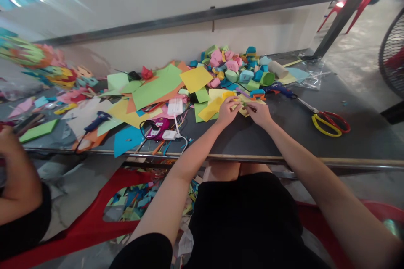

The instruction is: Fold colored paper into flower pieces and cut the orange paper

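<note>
My left hand (229, 110) is closed, its fingertips at a small bent piece of yellow paper (228, 94). Close by on the right, my right hand (260, 113) pinches something small and greenish between thumb and fingers; its shape is too small to make out. Sheets of yellow paper (211, 109) lie under and beside the left hand. Just beyond the right hand sits a small blue and orange folded paper piece (257, 92). A heap of folded paper shapes (232, 65) in pink, blue, green and yellow rises behind both hands.
Red-and-yellow-handled scissors (331, 122) and a blue glue gun (280, 89) lie to the right. Leftward are a purple power socket (159, 128) with cords, coloured paper sheets (159, 86) and another glue gun (98, 121). A co-worker's arm (19, 172) shows at far left; a fan (393, 56) stands right.
</note>
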`<state>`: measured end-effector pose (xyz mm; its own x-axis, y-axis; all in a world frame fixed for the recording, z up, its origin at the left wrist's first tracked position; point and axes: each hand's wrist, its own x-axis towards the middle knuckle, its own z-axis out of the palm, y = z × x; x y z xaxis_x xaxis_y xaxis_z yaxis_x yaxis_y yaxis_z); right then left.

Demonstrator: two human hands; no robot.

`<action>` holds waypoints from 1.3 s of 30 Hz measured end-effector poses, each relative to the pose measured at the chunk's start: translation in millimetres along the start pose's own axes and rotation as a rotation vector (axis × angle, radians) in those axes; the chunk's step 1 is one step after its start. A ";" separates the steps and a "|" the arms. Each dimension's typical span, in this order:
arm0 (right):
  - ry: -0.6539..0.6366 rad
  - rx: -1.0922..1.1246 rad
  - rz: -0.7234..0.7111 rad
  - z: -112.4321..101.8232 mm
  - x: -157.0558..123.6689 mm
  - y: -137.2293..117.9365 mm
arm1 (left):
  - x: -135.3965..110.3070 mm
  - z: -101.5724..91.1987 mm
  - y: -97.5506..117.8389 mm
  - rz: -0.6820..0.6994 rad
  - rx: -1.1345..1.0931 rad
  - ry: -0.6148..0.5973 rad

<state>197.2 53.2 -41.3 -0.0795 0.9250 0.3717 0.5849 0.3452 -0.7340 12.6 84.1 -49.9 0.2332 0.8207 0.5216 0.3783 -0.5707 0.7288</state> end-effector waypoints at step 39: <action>0.005 -0.043 -0.011 -1.3 -1.6 -2.0 | -4.6 -3.2 12.0 -0.030 -0.029 -0.022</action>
<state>197.3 50.8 -39.6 -0.0821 0.9203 0.3824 0.6184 0.3480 -0.7046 13.2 73.4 -42.2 0.2416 0.8375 0.4901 0.3592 -0.5464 0.7566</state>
